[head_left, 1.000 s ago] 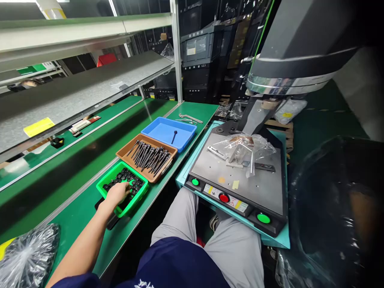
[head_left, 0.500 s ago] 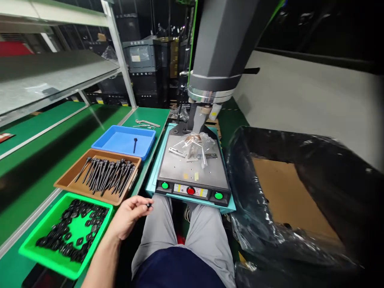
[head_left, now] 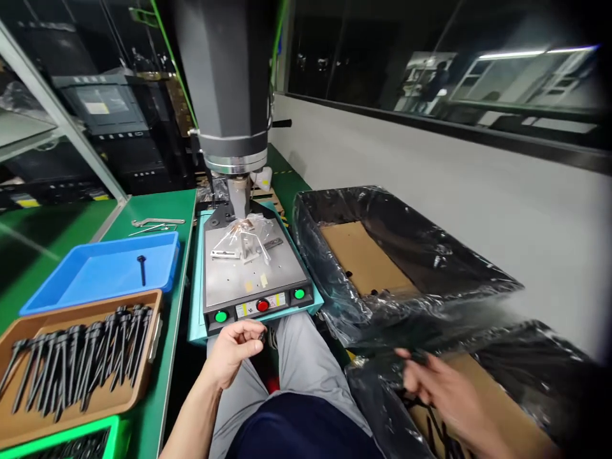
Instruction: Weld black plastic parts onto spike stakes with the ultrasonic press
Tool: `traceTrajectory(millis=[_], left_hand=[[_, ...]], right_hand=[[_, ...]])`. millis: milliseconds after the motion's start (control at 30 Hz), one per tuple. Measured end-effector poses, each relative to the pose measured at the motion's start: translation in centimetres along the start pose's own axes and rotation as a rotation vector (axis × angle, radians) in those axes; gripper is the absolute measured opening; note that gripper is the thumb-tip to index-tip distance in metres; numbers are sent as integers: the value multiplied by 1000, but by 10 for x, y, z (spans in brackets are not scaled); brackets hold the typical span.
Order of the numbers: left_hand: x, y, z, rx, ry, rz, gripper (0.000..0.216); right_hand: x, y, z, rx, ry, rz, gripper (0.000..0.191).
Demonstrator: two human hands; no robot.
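Observation:
My left hand [head_left: 234, 350] hovers over my lap just below the press's button panel [head_left: 261, 306], its fingers pinched on a small black part [head_left: 262, 336]. My right hand [head_left: 442, 392] is blurred by motion and reaches into a black-lined cardboard box [head_left: 521, 382] at the lower right, with its fingers among thin black pieces that I cannot make out. The press column [head_left: 229, 95] stands over a grey plate [head_left: 248, 268] that carries a clear plastic bag with metal pieces.
On the green bench at left stand a blue tray [head_left: 102, 274] with one black pin, a brown tray [head_left: 71, 363] of several black pins, and a green bin's corner [head_left: 62, 443]. A second black-lined box [head_left: 382, 261] sits right of the press. A white wall runs behind.
The view has swung right. My left hand left the green bin, carried a small black part to my lap and stays there. My right hand has come into view in the near box.

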State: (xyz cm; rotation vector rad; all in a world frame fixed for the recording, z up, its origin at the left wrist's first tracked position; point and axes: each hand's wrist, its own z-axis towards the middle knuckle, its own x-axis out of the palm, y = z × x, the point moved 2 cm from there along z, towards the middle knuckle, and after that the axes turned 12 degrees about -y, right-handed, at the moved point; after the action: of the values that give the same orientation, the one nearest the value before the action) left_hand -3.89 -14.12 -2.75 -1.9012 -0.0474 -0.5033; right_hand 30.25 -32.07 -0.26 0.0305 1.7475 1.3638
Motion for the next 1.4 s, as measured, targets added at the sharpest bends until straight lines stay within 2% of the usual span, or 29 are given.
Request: traceTrajectory(millis=[133, 167, 233, 300, 400, 533, 667, 833, 1000, 1067, 1200, 1267, 1333, 1400], left_hand=[[21, -8, -4, 105, 63, 95, 24], [23, -10, -7, 121, 71, 113, 23], [23, -12, -13, 145, 54, 142, 24], [16, -14, -18, 155, 12, 165, 24], [6, -12, -22, 147, -54, 196, 24], [2, -9, -20, 159, -145, 184, 25], [9, -7, -15, 133, -102, 205, 24], [16, -6, -10, 83, -81, 175, 23], [23, -7, -5, 46, -70, 63, 24], [26, -5, -1, 38, -114, 5, 23], [32, -1, 4, 69, -228, -12, 22], [36, 1, 5, 94, -253, 14, 22], [40, 1, 4, 111, -270, 28, 23], [43, -1, 4, 132, -275, 30, 24]], right_hand=[[82, 73, 1, -325, 274, 171, 32], [100, 88, -2, -357, 357, 235, 29], [131, 105, -9, -259, 567, 364, 31], [149, 111, -15, -173, 689, 468, 34], [157, 110, -15, -193, 708, 508, 37], [153, 111, -9, -230, 686, 460, 38], [150, 112, -9, -204, 713, 419, 33], [154, 103, -11, -35, 835, 560, 40], [169, 95, -16, 214, 1003, 765, 45], [174, 94, -17, 189, 932, 773, 45], [172, 98, -14, -206, 481, 526, 36], [169, 100, -13, -321, 352, 449, 30], [169, 99, -11, -313, 355, 447, 27], [173, 97, -10, -232, 417, 496, 26]])
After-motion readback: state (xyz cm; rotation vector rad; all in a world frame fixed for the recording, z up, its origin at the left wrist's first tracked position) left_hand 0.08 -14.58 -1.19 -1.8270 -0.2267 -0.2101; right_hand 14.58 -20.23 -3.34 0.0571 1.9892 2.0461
